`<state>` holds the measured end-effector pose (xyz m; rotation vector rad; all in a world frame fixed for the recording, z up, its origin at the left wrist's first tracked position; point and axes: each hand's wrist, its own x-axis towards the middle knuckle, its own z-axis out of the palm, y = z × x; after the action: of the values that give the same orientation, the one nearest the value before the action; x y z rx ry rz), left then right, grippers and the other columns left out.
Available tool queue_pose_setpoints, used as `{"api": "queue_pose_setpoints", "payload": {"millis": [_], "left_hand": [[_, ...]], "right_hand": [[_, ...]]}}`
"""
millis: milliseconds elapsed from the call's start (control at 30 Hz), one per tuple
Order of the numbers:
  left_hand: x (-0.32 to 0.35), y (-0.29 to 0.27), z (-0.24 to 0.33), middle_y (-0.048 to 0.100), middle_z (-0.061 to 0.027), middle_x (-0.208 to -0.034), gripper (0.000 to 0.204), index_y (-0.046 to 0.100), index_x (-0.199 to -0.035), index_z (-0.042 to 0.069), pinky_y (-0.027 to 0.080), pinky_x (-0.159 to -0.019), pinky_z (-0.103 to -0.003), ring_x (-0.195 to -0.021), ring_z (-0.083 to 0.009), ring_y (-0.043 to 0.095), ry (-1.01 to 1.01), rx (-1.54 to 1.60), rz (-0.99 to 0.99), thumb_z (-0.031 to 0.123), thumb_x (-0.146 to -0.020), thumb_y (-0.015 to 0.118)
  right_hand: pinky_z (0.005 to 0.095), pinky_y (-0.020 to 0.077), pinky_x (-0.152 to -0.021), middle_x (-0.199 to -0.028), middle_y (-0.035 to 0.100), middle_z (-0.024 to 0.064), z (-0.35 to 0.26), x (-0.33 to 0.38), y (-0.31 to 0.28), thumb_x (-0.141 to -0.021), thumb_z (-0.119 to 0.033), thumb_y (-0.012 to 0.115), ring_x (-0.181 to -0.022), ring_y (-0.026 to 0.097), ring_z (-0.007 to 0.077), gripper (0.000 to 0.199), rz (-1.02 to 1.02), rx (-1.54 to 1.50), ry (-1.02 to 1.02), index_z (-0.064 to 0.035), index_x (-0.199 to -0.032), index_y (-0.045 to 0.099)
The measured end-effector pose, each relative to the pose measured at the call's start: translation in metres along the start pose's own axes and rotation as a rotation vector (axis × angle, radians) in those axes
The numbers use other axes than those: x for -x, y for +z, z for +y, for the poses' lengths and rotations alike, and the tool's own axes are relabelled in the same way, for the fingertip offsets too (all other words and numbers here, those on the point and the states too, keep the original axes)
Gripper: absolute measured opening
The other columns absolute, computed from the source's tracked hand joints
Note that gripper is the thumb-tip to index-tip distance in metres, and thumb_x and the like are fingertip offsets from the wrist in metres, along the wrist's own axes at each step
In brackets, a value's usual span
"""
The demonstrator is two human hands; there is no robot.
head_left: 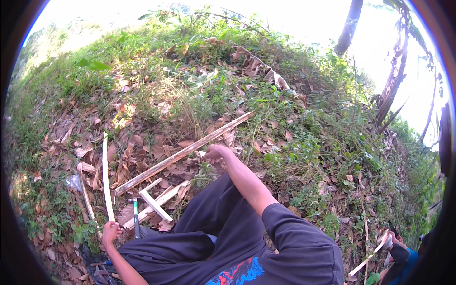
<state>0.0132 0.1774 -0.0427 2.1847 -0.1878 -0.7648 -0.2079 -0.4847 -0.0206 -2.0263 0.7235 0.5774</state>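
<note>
My left hand (111,231) is closed around the lower end of a long, thin, pale wooden strip (105,175), which stands up and away from me. My right hand (218,153) is out in front, fingers curled together, just beside a long rough wooden pole (185,152) lying slantwise on the leaves. Whatever those fingers pinch, if anything, is too small to make out. By my left knee a hammer (136,218) with a black and green handle rests head outward. Next to it lie joined pale wooden pieces (156,205), partly over another flat board.
Dry leaves and low green plants cover the sloping ground. A darker stick (88,202) and a clear plastic scrap (74,182) lie at the left. At the lower right another person's hand (390,241) holds a pale stick (368,260). Tree trunks (349,26) rise at the upper right.
</note>
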Motion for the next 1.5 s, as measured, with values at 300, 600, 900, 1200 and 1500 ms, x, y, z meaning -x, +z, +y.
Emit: {"api": "queue_pose_setpoints", "payload": {"millis": [300,600,900,1200,1500], "left_hand": [[0.001,-0.004,-0.006,0.069,-0.0108,-0.082,0.031,0.059,-0.114,-0.004,0.050,-0.049,-0.027,-0.065,-0.0174,0.070,-0.002,0.022,0.005,0.021,-0.095,0.062],[0.004,-0.005,-0.003,0.069,-0.0115,-0.083,0.034,0.060,-0.116,-0.004,0.050,-0.050,-0.027,-0.066,-0.0179,0.070,0.004,0.010,0.010,0.022,-0.095,0.063],[0.002,-0.003,-0.003,0.070,-0.0120,-0.083,0.035,0.059,-0.117,-0.004,0.051,-0.051,-0.028,-0.067,-0.0177,0.070,-0.006,0.006,0.004,0.023,-0.095,0.063],[0.007,-0.001,-0.009,0.070,-0.0113,-0.083,0.032,0.060,-0.112,-0.003,0.051,-0.051,-0.028,-0.067,-0.0170,0.070,-0.045,-0.010,0.006,0.024,-0.094,0.064],[0.014,0.056,0.057,0.073,-0.0126,-0.077,0.030,0.069,-0.106,0.000,0.055,-0.066,-0.038,-0.068,-0.0222,0.070,0.100,-0.459,-0.071,0.025,-0.089,0.064]], "right_hand": [[0.0350,0.0579,-0.059,-0.092,0.077,0.0061,-0.020,0.015,0.007,-0.096,-0.031,0.057,-0.074,0.074,0.0196,0.029,0.049,0.047,0.011,-0.0079,-0.110,0.068],[0.0337,0.0547,-0.057,-0.085,0.075,0.0053,-0.026,0.023,0.008,-0.096,-0.033,0.057,-0.073,0.073,0.0205,0.030,0.071,0.068,-0.008,-0.0070,-0.108,0.068],[0.0316,0.0575,-0.058,-0.086,0.076,0.0045,-0.022,0.024,0.008,-0.096,-0.033,0.057,-0.071,0.072,0.0168,0.031,0.069,0.082,-0.009,-0.0076,-0.107,0.069],[0.0315,0.0570,-0.056,-0.084,0.076,0.0050,-0.046,0.036,0.012,-0.096,-0.032,0.059,-0.067,0.071,0.0165,0.028,0.053,0.065,-0.004,-0.0077,-0.107,0.070],[0.0271,0.0569,-0.058,-0.084,0.072,0.0070,-0.030,0.026,0.013,-0.098,-0.025,0.057,-0.064,0.066,0.0102,0.028,0.068,0.059,-0.114,-0.0039,-0.112,0.069]]}}
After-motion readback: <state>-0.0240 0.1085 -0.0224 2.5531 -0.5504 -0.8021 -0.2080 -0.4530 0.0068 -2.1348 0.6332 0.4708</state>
